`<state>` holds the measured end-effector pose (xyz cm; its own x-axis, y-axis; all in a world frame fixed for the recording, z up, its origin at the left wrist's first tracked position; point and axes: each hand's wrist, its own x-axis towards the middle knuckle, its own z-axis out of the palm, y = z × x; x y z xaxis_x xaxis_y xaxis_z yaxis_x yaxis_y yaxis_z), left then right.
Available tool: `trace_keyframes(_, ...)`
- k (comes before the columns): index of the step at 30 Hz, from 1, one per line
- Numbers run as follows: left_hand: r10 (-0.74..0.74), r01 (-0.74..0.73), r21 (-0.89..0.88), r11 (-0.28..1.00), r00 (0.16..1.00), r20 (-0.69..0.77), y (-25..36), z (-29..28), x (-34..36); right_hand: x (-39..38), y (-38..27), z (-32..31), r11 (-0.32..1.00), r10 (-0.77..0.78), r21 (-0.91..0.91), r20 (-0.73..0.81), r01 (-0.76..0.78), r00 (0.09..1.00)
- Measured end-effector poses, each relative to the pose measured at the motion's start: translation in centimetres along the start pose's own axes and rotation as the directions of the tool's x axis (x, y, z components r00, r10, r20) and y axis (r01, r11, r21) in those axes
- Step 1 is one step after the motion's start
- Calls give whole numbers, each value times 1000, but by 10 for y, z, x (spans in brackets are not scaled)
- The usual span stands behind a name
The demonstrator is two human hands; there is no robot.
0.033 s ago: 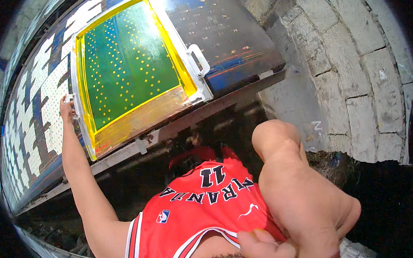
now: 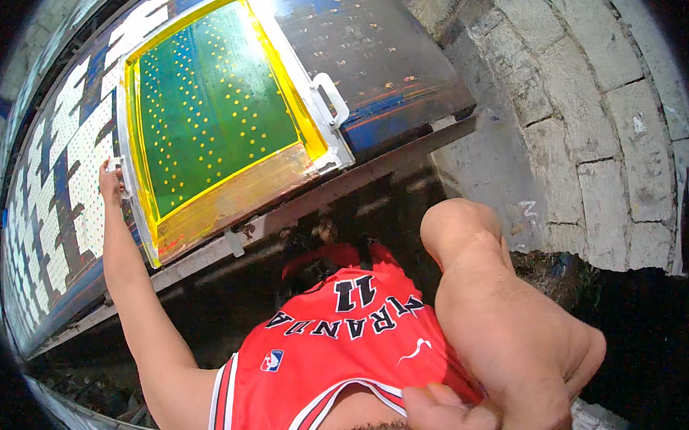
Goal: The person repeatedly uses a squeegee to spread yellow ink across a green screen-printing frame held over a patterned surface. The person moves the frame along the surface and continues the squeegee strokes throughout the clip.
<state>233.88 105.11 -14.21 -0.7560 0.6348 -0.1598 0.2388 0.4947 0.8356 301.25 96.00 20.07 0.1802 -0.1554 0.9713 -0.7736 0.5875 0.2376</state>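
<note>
My left hand (image 2: 112, 180) is closed around a white handle (image 2: 116, 163) on the left side of a screen-printing frame (image 2: 125, 140). The frame is white, edged inside with yellow, and holds a green mesh (image 2: 211, 109) dotted with yellow. A second white handle (image 2: 330, 101) on its right side stands free. Close to the camera, my right arm is bent double, and my right hand (image 2: 524, 415) is curled beside the neckline of my red jersey (image 2: 340, 322). Its fingertips are partly hidden, so what they hold, if anything, cannot be made out.
Under the frame is a long dark table (image 2: 397, 56) stained with blue and orange. White patterned pieces (image 2: 94, 139) lie along it to the left. A metal rail (image 2: 283, 212) runs along its near edge. Grey stone paving (image 2: 565, 94) borders it on the right.
My right hand has shifted very slightly to the right. The left hand and the frame stay in place.
</note>
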Motion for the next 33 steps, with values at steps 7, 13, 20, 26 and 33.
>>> trace_keyframes(7,12,-11,35,999,1000,-20,7,5,-3,-35,-4,-58,702,684,-225,-53,-676,728)
trace_keyframes(13,0,0,14,1000,1000,2,23,5,-18,-194,31,-125,-14,810,-229,-573,-973,123)
trace_keyframes(20,18,-16,117,993,1000,-16,35,5,-34,-300,18,-167,-490,553,-259,-830,-832,-67)
trace_keyframes(26,15,-15,81,997,1000,4,40,3,-36,-333,37,-152,-629,602,-352,-785,-693,-147)
trace_keyframes(33,-24,24,-3,1000,999,35,59,-5,-43,-341,54,-149,-676,569,-292,-790,-677,-228)
